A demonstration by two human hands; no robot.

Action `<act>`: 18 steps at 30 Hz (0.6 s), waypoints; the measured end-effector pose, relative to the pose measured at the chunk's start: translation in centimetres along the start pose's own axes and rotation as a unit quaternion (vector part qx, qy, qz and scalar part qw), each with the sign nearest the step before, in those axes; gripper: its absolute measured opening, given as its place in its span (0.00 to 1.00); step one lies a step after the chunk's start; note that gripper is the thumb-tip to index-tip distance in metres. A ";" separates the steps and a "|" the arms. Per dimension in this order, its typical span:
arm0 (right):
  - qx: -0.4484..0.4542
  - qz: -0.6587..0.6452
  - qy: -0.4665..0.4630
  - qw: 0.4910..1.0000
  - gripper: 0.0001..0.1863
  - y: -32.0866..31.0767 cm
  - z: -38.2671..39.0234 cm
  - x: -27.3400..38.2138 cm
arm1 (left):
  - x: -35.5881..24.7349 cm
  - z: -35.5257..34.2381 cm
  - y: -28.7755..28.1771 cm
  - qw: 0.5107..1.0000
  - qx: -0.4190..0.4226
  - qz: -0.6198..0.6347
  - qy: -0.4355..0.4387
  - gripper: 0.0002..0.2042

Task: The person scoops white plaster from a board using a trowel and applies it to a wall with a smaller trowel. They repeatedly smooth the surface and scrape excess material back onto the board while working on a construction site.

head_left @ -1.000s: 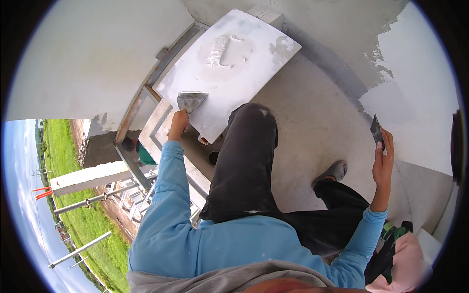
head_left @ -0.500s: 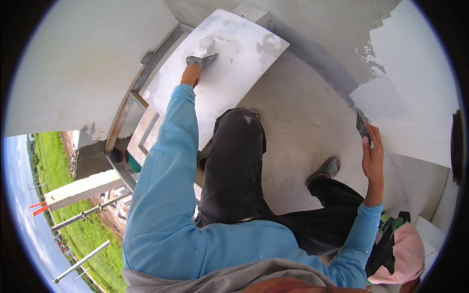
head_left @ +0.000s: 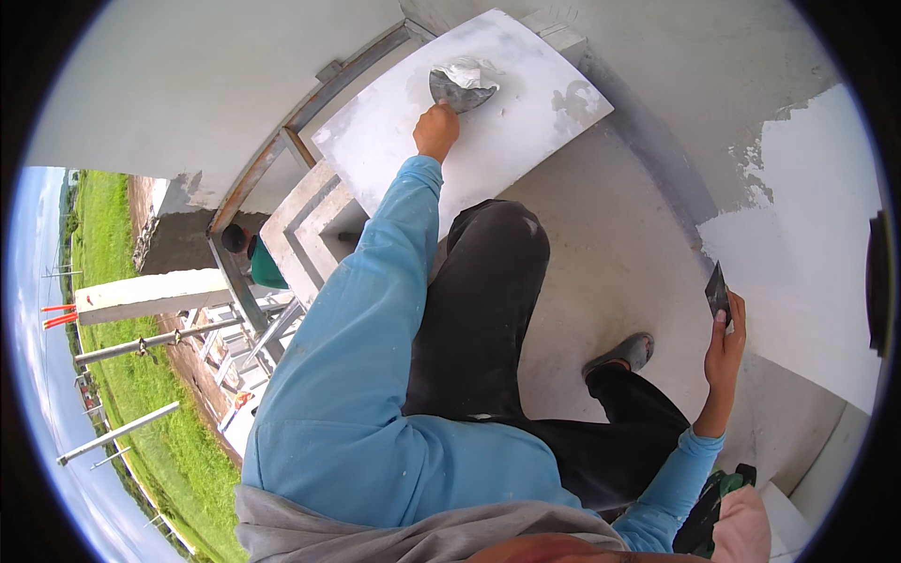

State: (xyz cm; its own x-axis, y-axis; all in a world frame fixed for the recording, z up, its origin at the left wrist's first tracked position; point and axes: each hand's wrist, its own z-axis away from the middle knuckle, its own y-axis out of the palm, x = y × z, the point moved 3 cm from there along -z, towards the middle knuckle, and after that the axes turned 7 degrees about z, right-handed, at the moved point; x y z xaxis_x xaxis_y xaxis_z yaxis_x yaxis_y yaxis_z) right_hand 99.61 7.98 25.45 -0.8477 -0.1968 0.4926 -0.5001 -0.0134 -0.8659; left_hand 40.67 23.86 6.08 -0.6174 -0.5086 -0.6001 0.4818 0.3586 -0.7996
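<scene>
My left hand (head_left: 436, 131) grips a wide, curved-edged metal putty knife (head_left: 455, 94). Its blade is at a lump of white paste (head_left: 469, 73) near the middle of a white board (head_left: 394, 150), whose surface has greyish patches. My right hand (head_left: 727, 338), off to the right beside the half-coated wall, holds a smaller dark-bladed putty knife (head_left: 717, 289) upright between thumb and fingers. My bent knee (head_left: 497, 235) in dark trousers is by the board's near edge.
A person (head_left: 263, 261) in a green top is beyond the metal frame (head_left: 253, 178) at left. Railings and posts (head_left: 150, 342) stand before grass outside. A partly coated wall (head_left: 798, 235) rises at right; pink and dark cloths (head_left: 737, 521) lie at lower right. My sandalled foot (head_left: 629, 352) rests on concrete.
My left hand and its putty knife have moved up from the board's near-left part to the paste lump. My right hand still holds its putty knife, slightly lower in view.
</scene>
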 end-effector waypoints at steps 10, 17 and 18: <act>0.023 0.003 -0.021 1.000 0.20 1.2 -0.4 0.3 | 4.6 5.3 -0.5 0.981 0.050 0.148 -0.115 0.28; 0.014 0.021 -0.033 0.999 0.19 0.4 -0.8 2.4 | 5.1 9.2 -3.0 0.990 -0.003 0.141 -0.022 0.28; 0.010 0.028 -0.038 0.999 0.19 0.3 -0.8 2.3 | 4.6 9.4 -3.6 0.990 -0.014 0.142 -0.012 0.28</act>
State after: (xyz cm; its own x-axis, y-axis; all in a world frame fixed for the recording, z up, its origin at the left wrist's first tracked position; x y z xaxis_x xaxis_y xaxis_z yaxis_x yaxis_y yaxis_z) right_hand 97.42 8.29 26.39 -0.8584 -0.2710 0.4356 -0.4477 -0.0191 -0.8940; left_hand 42.01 12.86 6.39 -0.4444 -0.4014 -0.8009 0.6162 0.5119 -0.5985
